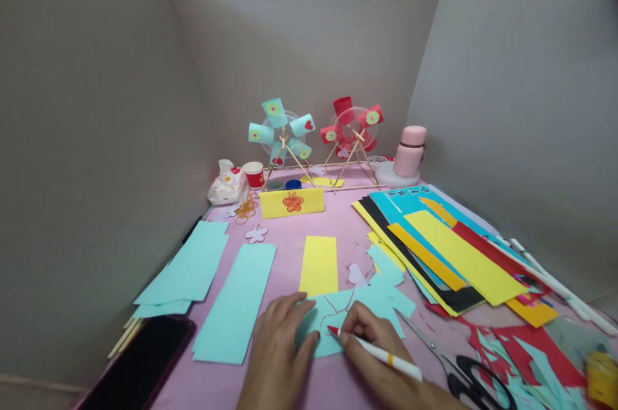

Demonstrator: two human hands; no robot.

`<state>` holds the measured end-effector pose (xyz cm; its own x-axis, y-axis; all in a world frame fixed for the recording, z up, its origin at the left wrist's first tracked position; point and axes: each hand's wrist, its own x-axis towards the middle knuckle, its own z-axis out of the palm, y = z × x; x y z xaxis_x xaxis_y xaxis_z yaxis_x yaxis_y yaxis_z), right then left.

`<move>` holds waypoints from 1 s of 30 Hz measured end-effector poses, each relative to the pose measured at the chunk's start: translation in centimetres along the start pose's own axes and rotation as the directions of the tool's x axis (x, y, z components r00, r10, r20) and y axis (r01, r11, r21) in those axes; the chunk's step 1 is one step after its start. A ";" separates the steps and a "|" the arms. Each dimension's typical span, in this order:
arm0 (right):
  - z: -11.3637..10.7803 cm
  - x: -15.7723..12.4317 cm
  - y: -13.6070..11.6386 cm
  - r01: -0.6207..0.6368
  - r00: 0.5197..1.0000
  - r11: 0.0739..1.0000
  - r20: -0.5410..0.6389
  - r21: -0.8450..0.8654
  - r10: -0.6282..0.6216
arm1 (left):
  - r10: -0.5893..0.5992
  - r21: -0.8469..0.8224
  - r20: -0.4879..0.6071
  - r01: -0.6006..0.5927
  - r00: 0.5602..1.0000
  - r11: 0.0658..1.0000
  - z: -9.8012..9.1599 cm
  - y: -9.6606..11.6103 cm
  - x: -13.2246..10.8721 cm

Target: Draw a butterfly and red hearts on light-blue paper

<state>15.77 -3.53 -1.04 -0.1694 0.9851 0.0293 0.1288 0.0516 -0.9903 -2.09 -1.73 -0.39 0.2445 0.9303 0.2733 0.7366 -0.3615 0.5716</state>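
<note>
My right hand (374, 333) grips a white marker (391, 360) with a red tip, which is down at a light blue paper piece (369, 299). Thin red-brown curved lines show on that paper. Lying across the paper's left edge, my left hand (280, 336) has its fingers apart and holds nothing. Just beyond the fingers is a yellow paper strip (319, 262). A bird-shaped pale purple cutout (357, 275) rests behind the paper's far edge. To the right of my right hand are scissors (447, 358) with black handles, blades partly apart.
Light blue strips (236, 307) and a phone (140, 365) are at left. Stacked coloured paper (458, 249) and scraps (512, 358) cover the right. Behind a folded yellow card (270, 205) stand a blue wheel model (275, 112), a red wheel model (344, 111) and a pink bottle (409, 156).
</note>
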 end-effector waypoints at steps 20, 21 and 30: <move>0.4 0.3 -0.5 0.010 0.998 0.983 0.062 -0.186 0.002 | -0.051 0.059 0.179 0.041 0.982 0.997 -0.3 0.8 -0.2; 0.4 0.3 -0.5 0.009 0.998 0.981 0.068 -0.195 0.005 | -0.050 0.059 0.178 0.040 0.983 0.997 -0.3 0.8 -0.3; 0.3 0.2 -1.0 0.015 0.996 0.978 0.087 -0.208 0.004 | -0.049 0.063 0.171 0.039 0.984 0.997 -0.2 0.5 -0.1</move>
<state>15.36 -3.39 -0.11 -0.2528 0.9674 0.0140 0.3271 0.0991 -0.9398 -1.93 -2.02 0.03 0.3122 0.9438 0.1088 0.7836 -0.3205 0.5322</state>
